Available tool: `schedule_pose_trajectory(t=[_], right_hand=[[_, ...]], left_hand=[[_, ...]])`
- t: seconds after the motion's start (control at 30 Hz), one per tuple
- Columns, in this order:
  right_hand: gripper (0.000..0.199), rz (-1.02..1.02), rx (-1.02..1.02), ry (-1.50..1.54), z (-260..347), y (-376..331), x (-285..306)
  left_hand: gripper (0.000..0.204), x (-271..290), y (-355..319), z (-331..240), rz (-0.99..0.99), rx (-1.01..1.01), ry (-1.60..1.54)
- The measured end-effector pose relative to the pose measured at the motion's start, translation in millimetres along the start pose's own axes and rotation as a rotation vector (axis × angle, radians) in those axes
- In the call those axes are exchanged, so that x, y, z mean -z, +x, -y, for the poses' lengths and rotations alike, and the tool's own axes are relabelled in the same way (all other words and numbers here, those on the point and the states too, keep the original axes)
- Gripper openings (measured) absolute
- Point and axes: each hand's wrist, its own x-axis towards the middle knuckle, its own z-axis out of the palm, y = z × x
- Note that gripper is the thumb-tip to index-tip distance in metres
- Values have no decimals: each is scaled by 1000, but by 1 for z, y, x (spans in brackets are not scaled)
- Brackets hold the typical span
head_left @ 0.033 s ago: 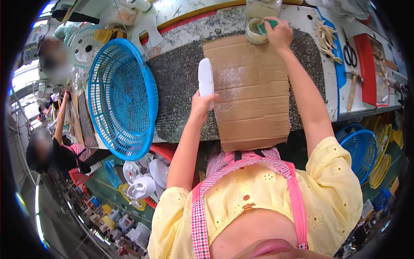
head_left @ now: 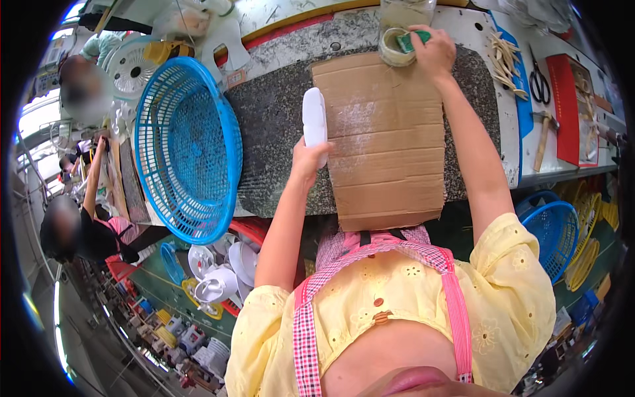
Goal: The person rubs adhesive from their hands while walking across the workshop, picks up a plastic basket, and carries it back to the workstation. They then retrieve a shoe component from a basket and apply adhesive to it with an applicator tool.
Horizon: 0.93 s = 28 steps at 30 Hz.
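My left hand is closed around the lower end of a long white, sole-shaped piece, which it holds upright by the left edge of a cardboard sheet. White smears mark the cardboard's upper left part. Beyond the sheet's far edge stands a small round jar with a pale, crusted rim. My right hand reaches to it, fingers closed on a green-handled tool at the jar's mouth. The tool's working end is hidden.
A big blue plastic basket tilts at the left of the dark speckled board. On the right lie pale sticks, scissors, a hammer and a red box. Another person works at far left.
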Motion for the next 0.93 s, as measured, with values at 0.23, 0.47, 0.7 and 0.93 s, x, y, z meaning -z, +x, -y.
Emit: schedule_pose_trajectory(t=[0.23,0.47,0.7,0.93], right_hand=[[12,-67,126,-15,-15,-1,10],[14,59,-35,340,2,-2,42],[14,173,-59,258,-5,3,28],[15,254,211,421,-18,-19,23]], left_hand=[[50,-14,21,-11,-30,-96,141],[70,-20,44,-14,-118,-217,509],[88,-39,22,-11,-218,-611,923],[75,-9,12,6,67,-1050,1221]])
